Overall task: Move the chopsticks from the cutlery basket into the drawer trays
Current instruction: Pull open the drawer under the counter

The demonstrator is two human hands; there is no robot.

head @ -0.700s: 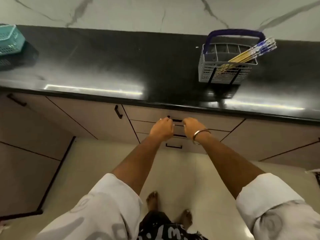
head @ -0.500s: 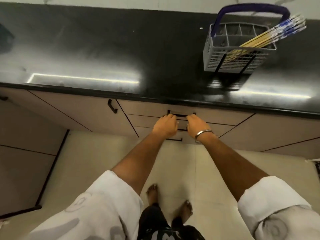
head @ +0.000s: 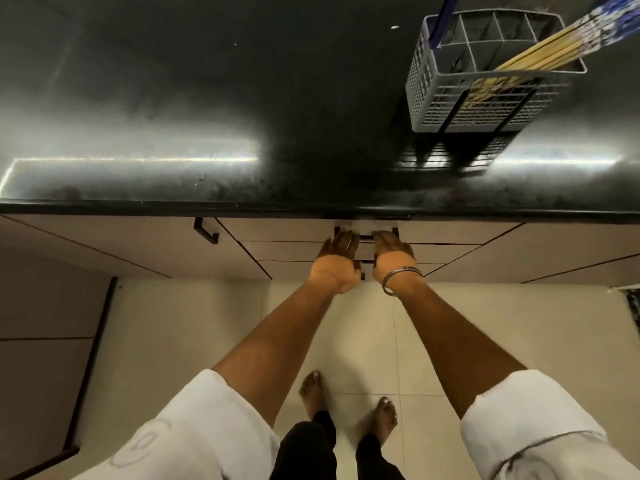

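A grey cutlery basket (head: 450, 105) with a blue handle stands on the black countertop (head: 242, 98) at the upper right. Several yellow chopsticks (head: 540, 53) with blue patterned tops lean out of its right side. Below the counter edge, the top drawer (head: 284, 230) is closed. My left hand (head: 337, 263) and my right hand (head: 393, 259), which has a metal bangle at the wrist, sit side by side with the fingers hooked on the drawer's dark handle (head: 366, 237). The fingertips lie in the counter's shadow. No drawer trays are in view.
Two more closed drawers sit under the top one. A cabinet door with a dark handle (head: 206, 232) is to the left. My bare feet (head: 349, 403) stand on pale floor tiles close to the cabinets. Light strips reflect on the counter.
Both hands have moved up from the lower drawer handles to the top drawer's handle, and the fingers have stretched forward. The camera has tilted down and moved closer to the counter.
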